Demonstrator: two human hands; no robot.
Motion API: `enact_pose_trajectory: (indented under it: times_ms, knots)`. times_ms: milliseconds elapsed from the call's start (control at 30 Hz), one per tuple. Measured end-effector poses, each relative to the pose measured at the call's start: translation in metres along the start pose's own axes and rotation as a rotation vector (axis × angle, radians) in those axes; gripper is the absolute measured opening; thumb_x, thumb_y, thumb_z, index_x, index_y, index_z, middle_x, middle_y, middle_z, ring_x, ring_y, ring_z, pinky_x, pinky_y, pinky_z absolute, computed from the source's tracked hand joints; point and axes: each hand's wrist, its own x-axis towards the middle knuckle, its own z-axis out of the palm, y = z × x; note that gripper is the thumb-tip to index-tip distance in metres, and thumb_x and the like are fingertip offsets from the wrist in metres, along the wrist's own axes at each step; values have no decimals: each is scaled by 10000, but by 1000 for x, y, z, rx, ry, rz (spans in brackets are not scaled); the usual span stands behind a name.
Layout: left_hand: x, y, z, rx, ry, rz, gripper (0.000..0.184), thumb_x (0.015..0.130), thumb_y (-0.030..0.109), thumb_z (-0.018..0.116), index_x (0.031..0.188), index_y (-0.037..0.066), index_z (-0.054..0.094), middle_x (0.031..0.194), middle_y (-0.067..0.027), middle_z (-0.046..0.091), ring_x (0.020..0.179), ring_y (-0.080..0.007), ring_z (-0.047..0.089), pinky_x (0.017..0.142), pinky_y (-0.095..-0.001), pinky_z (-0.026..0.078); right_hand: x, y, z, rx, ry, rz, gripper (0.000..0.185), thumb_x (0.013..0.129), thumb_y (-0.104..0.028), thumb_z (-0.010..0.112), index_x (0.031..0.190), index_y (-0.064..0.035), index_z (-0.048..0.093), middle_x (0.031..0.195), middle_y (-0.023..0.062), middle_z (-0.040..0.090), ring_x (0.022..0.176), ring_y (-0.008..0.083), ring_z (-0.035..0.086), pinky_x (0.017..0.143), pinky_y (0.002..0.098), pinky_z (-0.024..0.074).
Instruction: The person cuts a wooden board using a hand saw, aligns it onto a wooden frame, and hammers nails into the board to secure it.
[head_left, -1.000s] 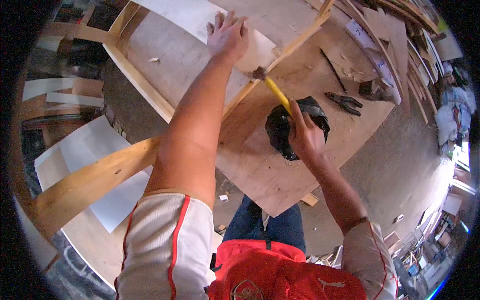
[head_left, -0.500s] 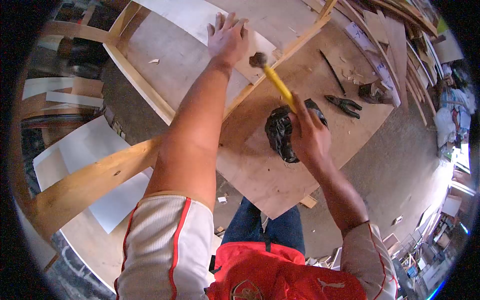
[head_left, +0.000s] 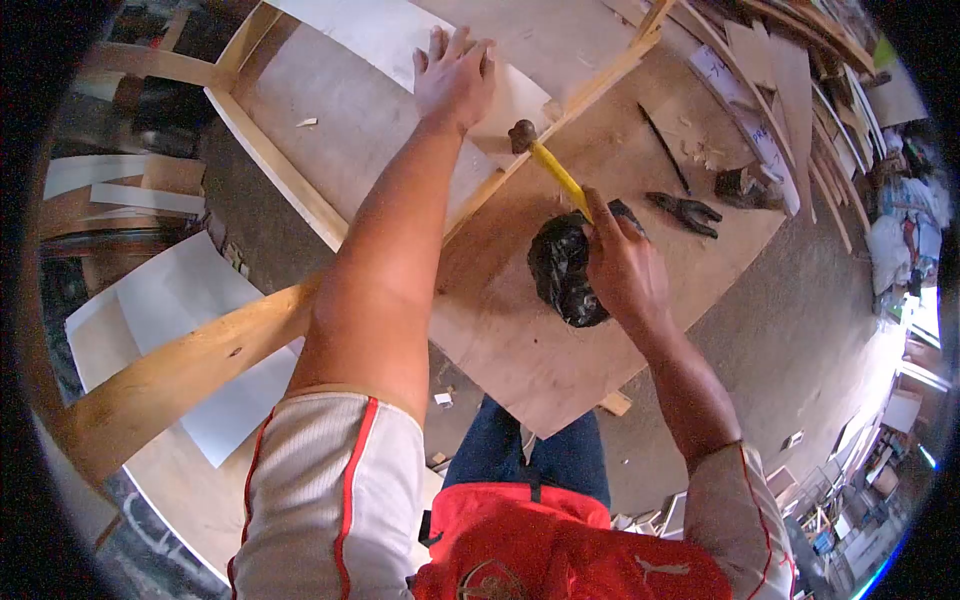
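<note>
My left hand (head_left: 455, 82) lies with its fingers spread on a white board (head_left: 390, 38) that stretches across a wooden frame (head_left: 490, 188). My right hand (head_left: 630, 268) is wrapped round the yellow handle of a hammer (head_left: 562, 174). The hammer's dark head is over the end of the white board, close to the frame's near rail; whether it touches, I cannot tell. Just below and partly behind my right hand sits a black plastic bag (head_left: 565, 270), its contents hidden.
Pliers (head_left: 686, 212), a thin dark rod (head_left: 664, 148) and a dark roll (head_left: 738, 184) lie on the brown board (head_left: 520, 350) to the right. Wood scraps (head_left: 790, 90) are piled at upper right. A wooden plank (head_left: 200, 365) crosses the lower left, above white sheets.
The hammer head has moved slightly down and to the right in the view, and my right hand has shifted a little to the right. My left hand stays in place.
</note>
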Motion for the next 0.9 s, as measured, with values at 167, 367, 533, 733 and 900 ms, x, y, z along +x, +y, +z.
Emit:
enact_pose_trajectory:
  times_ms: [167,367,533,733,900]
  knots:
    - [-7,0,3,2,7,2,374,1007,372,499,1350,294,627,1561,-54,446,1503,-357,288,1211,-610,217,-12,-13,-13,98,70,-29,475,996,-191,601,1462,-183,509,1022,211,690,821,420,699,649,496,574]
    - [-3,7,-3,-1,-6,9,372,1019,380,481,1350,295,627,1564,-58,442,1500,-361,300,1214,-601,220,-3,-5,-14,61,21,-59,525,988,-204,590,1495,-219,457,967,189,680,707,407,686,565,510,557]
    - [-4,2,3,10,29,8,368,1003,384,512,1337,292,634,1554,-58,451,1493,-366,316,1211,-608,223,-7,-6,-1,-16,-85,-19,529,989,-217,589,1499,-237,450,955,190,680,707,416,683,563,518,555]
    - [-7,3,1,-7,46,18,369,1004,395,514,1340,298,632,1552,-42,454,1494,-352,316,1211,-607,224,-9,3,5,-14,-54,-26,546,990,-222,587,1512,-254,431,953,194,678,705,412,686,555,510,554]
    - [-1,3,1,28,40,19,367,1006,383,505,1344,304,627,1551,-34,457,1493,-349,317,1211,-610,222,-6,-9,-16,78,26,-46,533,976,-170,614,1487,-208,472,972,198,681,740,403,688,608,505,557]
